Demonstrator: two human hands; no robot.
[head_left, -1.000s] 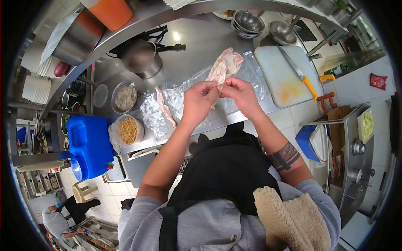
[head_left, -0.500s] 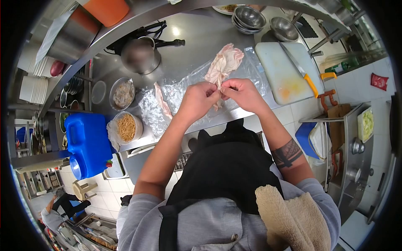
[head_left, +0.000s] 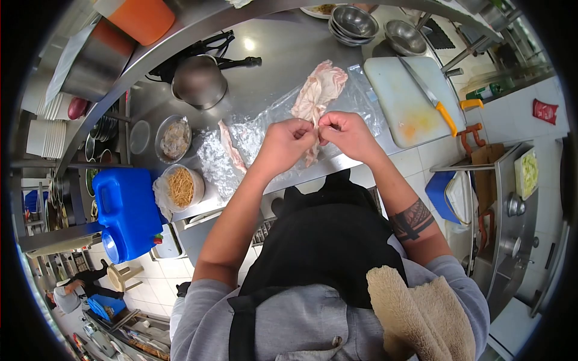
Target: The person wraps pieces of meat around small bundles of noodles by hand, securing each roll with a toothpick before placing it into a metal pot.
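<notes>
A pale pink piece of raw meat (head_left: 319,90) lies on clear plastic film (head_left: 364,99). It fans out at its far end and is gathered narrow near the table's front edge. My left hand (head_left: 286,143) pinches the narrow part from the left. From the right, my right hand (head_left: 348,135) pinches the same spot, its fingertips close to the left ones. Whether something thin is also between the fingers is hidden. To the left, a long thin strip of raw meat (head_left: 231,145) rests on the film, which has whitish residue.
At left stand a tub of thin tan sticks (head_left: 182,186), a bowl of pale pieces (head_left: 174,139), a pot (head_left: 200,83) and a blue jug (head_left: 127,210). A knife (head_left: 427,93) lies on the white cutting board (head_left: 391,78) at right. Metal bowls (head_left: 354,24) sit behind.
Both hands stay pinched at the meat's narrow part, with only slight finger shifts. The view has moved a little. A person in the lower left background has changed posture.
</notes>
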